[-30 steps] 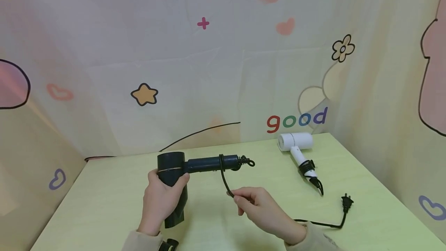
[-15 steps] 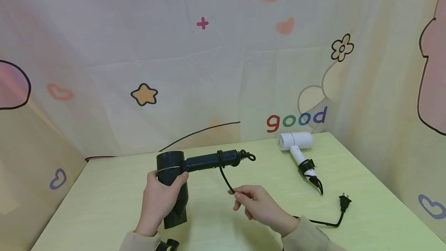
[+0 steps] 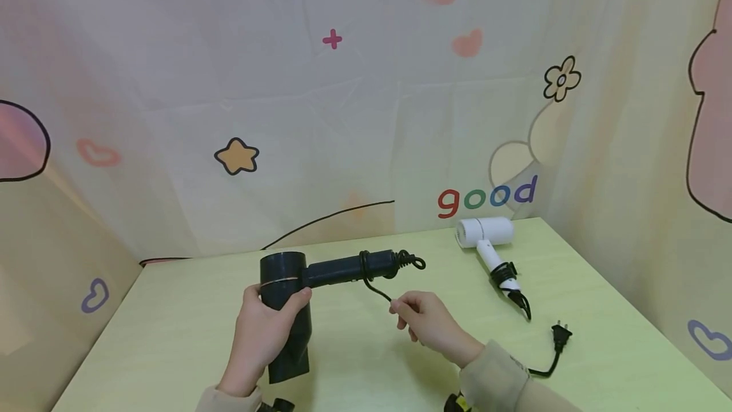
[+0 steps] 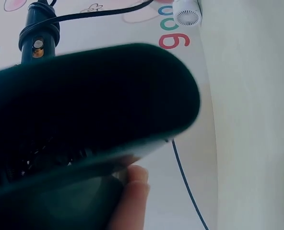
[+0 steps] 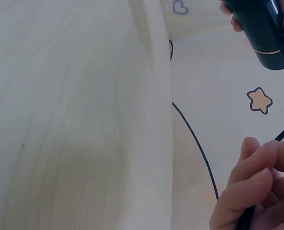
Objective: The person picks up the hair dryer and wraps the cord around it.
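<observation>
In the head view my left hand (image 3: 263, 332) grips the body of a dark hair dryer (image 3: 284, 301), held above the table with its nozzle pointing down. The handle sticks out to the right, and a turn of black cord (image 3: 375, 288) goes round it. My right hand (image 3: 431, 323) pinches that cord between thumb and fingers, to the lower right of the handle. The left wrist view looks into the dryer's nozzle (image 4: 99, 105), with one fingertip (image 4: 137, 175) beside it. In the right wrist view the cord (image 5: 246, 218) passes through the curled fingers.
A white hair dryer (image 3: 486, 232) with its cord bundled round the handle lies at the table's back right. A black two-pin plug (image 3: 561, 336) rests on the light table (image 3: 171, 323) nearer the front. A printed curtain (image 3: 343, 113) hangs behind.
My right hand has moved slightly up and to the right with the cord, whose free stretch now slants more sideways. The plug has slid a little left. The left hand still holds the dryer.
</observation>
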Demonstrator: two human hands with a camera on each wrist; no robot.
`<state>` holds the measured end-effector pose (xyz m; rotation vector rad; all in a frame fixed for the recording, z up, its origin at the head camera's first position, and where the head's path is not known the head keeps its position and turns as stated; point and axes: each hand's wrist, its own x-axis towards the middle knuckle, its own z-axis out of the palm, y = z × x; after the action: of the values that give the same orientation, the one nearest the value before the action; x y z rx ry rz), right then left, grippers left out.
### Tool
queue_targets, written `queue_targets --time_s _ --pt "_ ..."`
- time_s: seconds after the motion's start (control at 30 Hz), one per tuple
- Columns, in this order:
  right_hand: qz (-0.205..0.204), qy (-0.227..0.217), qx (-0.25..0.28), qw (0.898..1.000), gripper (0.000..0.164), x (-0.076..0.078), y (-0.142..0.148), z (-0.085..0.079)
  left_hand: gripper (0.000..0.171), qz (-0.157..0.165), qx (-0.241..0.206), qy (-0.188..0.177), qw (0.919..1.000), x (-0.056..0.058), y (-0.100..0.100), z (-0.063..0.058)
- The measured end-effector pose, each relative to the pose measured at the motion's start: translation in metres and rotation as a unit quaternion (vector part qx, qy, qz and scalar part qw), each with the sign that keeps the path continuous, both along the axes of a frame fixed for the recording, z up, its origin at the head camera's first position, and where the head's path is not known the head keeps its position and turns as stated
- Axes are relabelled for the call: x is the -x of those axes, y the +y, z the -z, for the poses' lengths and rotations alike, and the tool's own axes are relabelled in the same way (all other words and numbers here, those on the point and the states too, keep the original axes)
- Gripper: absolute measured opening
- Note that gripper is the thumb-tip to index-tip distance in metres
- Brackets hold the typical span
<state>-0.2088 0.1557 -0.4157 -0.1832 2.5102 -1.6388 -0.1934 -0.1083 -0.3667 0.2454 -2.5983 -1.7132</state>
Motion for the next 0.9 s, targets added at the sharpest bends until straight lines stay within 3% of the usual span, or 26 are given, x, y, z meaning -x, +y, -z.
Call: queue_targets --time_s 0.2,0.47,0.63,0.9 --pt "0.013 0.021 -0.030 0.999 0.021 0.011 0.001 -0.004 0.098 0.010 0.001 -0.004 0.9999 -0.002 -0.001 0.003" --pt "0.061 0.041 -0.066 0.995 0.017 0.022 0.011 -0.019 0.090 0.030 0.009 -0.009 0.9995 -0.004 -0.001 0.003" --pt "0.046 0.089 -0.096 0.990 0.025 0.025 0.014 -0.030 0.087 0.041 0.018 -0.010 0.9990 -0.006 -0.002 0.003" --pt "0.013 0.082 -0.106 0.991 0.033 0.026 0.019 -0.040 0.085 0.070 0.012 -0.004 0.9974 -0.011 0.000 0.007"
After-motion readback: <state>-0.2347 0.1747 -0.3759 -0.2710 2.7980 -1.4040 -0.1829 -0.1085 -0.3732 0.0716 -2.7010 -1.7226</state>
